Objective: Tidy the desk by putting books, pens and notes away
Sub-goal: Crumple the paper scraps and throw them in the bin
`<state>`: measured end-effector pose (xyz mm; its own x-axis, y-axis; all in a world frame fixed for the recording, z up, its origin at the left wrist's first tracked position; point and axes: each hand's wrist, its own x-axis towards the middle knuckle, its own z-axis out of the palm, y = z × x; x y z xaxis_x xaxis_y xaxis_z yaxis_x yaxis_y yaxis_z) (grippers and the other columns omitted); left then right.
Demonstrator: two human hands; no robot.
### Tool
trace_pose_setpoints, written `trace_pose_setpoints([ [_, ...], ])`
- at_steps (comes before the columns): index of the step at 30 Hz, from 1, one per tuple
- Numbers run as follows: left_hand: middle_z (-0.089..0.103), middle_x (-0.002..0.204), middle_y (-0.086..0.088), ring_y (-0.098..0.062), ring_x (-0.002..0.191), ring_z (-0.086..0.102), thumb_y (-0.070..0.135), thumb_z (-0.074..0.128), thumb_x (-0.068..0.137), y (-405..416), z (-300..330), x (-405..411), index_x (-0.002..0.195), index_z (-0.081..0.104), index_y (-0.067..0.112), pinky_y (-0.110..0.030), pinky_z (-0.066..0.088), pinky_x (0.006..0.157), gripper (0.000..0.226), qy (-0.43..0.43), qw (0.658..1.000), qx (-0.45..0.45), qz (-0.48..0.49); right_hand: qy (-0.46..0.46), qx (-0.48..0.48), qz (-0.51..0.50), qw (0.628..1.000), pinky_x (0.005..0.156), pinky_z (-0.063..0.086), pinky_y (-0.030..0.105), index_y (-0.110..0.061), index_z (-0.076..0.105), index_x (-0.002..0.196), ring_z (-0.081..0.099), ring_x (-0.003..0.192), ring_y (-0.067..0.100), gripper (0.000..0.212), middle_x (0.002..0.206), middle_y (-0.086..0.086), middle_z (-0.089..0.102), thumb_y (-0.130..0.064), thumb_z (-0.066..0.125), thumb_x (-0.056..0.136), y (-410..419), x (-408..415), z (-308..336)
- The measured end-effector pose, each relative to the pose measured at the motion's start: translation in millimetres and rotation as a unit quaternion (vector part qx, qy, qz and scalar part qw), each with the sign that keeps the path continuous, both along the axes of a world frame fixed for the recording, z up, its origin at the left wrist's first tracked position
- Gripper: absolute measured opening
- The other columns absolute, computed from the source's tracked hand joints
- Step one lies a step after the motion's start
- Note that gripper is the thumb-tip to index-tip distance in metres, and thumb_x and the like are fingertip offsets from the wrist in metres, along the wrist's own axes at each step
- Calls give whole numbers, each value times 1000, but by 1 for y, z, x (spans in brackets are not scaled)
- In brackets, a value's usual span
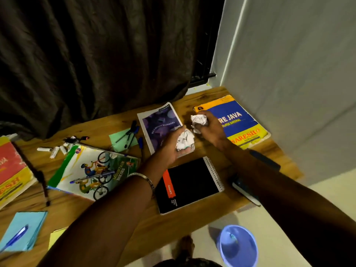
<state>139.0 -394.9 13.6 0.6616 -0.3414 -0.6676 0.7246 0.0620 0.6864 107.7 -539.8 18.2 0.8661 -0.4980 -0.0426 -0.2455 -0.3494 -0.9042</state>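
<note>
My left hand (pixel 170 145) is cupped palm-up over the purple notebook (pixel 159 124), holding a crumpled white paper ball (pixel 185 140). My right hand (pixel 212 128) grips a second crumpled paper (pixel 199 120) at the edge of the blue-and-yellow Java book (pixel 242 124). A black spiral notebook (pixel 187 185) lies below my hands. Further left lie the mountain-biking book (pixel 90 170) with a pen (pixel 90 178) on it, and a green note (pixel 123 139) under several pens (pixel 131 132).
A wooden desk (pixel 134 212) stands against a dark curtain (pixel 96 54) and a white wall (pixel 289 74). A red-yellow book (pixel 11 170), blue notes (pixel 25 230) with a pen, a yellow note (pixel 55 237) and small white rolls (pixel 55 150) lie left. A blue bin (pixel 238 247) stands on the floor.
</note>
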Motion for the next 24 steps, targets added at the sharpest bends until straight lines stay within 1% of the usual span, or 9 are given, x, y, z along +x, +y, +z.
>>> trace_pose_setpoints([
  [3,70,94,-1,-18,91,66,42,66,83,6,4,-29,100,66,20,-39,56,72,27,1,999,-18,-49,2,68,13,998,92,54,40,-25,59,119,64,102,20,33,111,1,66,-12,63,89,22,-33,1],
  [5,70,95,-2,-18,93,65,41,64,85,10,4,-49,109,64,19,-38,55,70,33,-13,997,-27,-68,-2,133,7,991,80,57,33,-23,58,120,67,96,18,28,108,3,67,-14,57,93,34,-59,6],
  [7,69,101,-4,-20,98,64,41,63,86,16,4,-70,115,62,19,-40,55,72,36,-21,996,-37,-84,-20,168,-8,986,69,54,24,-20,58,118,65,84,10,22,96,-1,66,-19,53,97,48,-89,15],
  [9,69,104,-4,-21,101,64,42,63,86,20,4,-92,114,61,20,-42,55,76,36,-18,994,-46,-102,-25,191,-33,981,72,55,27,-21,59,115,65,83,10,19,93,-1,66,-24,51,98,59,-119,20],
  [11,69,101,-3,-21,99,64,42,62,86,22,7,-113,110,62,20,-42,55,78,32,-20,991,-49,-121,-26,200,-53,978,78,56,31,-22,59,114,66,89,14,19,98,0,66,-28,48,99,65,-145,21],
  [14,69,102,-3,-19,96,65,40,64,86,20,10,-145,110,63,19,-37,56,72,32,-23,988,-55,-143,-22,193,-84,977,81,57,34,-24,61,117,66,96,15,23,103,-2,67,-32,50,99,67,-185,19],
  [17,69,99,-1,-18,93,65,41,61,87,16,12,-176,114,63,20,-34,54,69,34,-20,984,-62,-169,-32,192,-119,974,80,58,35,-26,63,111,66,94,13,18,105,-1,68,-31,52,98,66,-225,17],
  [20,68,92,1,-15,87,63,39,51,93,6,13,-207,101,64,22,-33,51,74,23,-14,976,-78,-202,-46,182,-136,973,77,59,35,-24,62,114,66,91,12,20,103,-1,67,-30,50,99,63,-263,18],
  [24,68,89,-2,-17,85,63,34,46,94,-10,13,-244,92,64,20,-36,50,79,23,3,970,-79,-229,-31,184,-171,968,78,59,42,-24,58,121,64,99,19,27,113,4,65,-35,46,100,56,-309,16],
])
